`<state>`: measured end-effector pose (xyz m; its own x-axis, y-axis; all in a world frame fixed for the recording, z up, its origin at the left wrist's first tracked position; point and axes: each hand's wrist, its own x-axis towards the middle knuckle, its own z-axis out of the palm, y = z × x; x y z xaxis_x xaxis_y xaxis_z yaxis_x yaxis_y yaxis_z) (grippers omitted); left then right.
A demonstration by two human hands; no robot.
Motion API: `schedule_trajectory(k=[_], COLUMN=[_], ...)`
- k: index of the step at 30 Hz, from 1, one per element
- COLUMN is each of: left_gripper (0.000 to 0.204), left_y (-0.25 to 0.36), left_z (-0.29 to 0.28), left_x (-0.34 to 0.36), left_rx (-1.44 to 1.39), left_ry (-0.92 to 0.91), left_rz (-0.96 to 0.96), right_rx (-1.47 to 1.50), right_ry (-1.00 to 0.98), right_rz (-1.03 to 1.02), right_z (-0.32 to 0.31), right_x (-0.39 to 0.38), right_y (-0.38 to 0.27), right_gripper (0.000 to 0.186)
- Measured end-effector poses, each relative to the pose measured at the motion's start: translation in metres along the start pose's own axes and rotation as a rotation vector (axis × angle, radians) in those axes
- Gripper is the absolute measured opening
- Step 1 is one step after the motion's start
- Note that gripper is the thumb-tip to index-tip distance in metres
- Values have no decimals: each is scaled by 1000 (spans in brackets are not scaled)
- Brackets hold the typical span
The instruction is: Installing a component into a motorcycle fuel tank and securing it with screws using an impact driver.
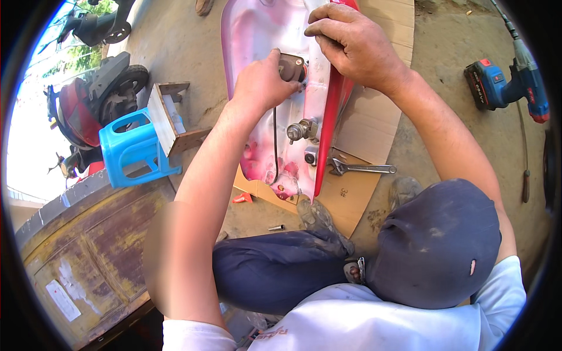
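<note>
A metal fuel tank (257, 41) lies underside up, red outside with a pale pink-white belly. My left hand (260, 82) reaches over the hollow, its thumb and fingers closed around a dark brown metal flange piece (291, 68) on the tank. A thin black rod or hose (276, 146) runs down below that hand. Above the raised white ridge, my right hand (363, 47) has its fingertips pinched together; whatever they hold is hidden. Lower on the ridge sit a metal fuel tap (300, 131) and a small round-centred fitting (310, 155).
Cardboard (374, 126) lies under the tank, bearing an adjustable wrench (366, 168). A blue cordless power tool (512, 85) and a screwdriver (525, 187) lie right. Left are a blue stool (130, 149), a wooden stool (167, 120) and a worn panel (105, 251). A socket (276, 227) lies near my feet.
</note>
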<state>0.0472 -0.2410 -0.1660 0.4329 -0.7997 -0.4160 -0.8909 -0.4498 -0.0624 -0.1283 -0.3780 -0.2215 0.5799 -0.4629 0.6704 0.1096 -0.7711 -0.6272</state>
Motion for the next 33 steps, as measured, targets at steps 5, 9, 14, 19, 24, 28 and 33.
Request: schedule_trajectory(k=[5,9,14,19,24,28,33], left_gripper=[76,73,76,82,81,79,72], left_y=[-4,-1,-6,-18,-14,-11,-3], left_z=[-5,-1,-8,2,6,29,36], left_x=[6,15,35,39,37,25,17], left_rx=[-81,38,10,-154,-97,-146,-99], left_ry=[-36,-37,-97,-77,-174,-107,57], left_rz=[18,51,28,-14,-35,-61,-33], right_rx=[-24,-18,18,14,-14,10,6], right_ry=[1,-1,-1,-4,-8,8,12], right_rz=[15,-12,-57,-42,-52,-68,-87], right_z=[-2,-5,-4,-7,-8,0,-2], right_x=[-2,4,7,9,7,4,4], right_y=[-1,-1,-4,-8,-9,-1,2], right_gripper=[16,15,14,15,14,14,15])
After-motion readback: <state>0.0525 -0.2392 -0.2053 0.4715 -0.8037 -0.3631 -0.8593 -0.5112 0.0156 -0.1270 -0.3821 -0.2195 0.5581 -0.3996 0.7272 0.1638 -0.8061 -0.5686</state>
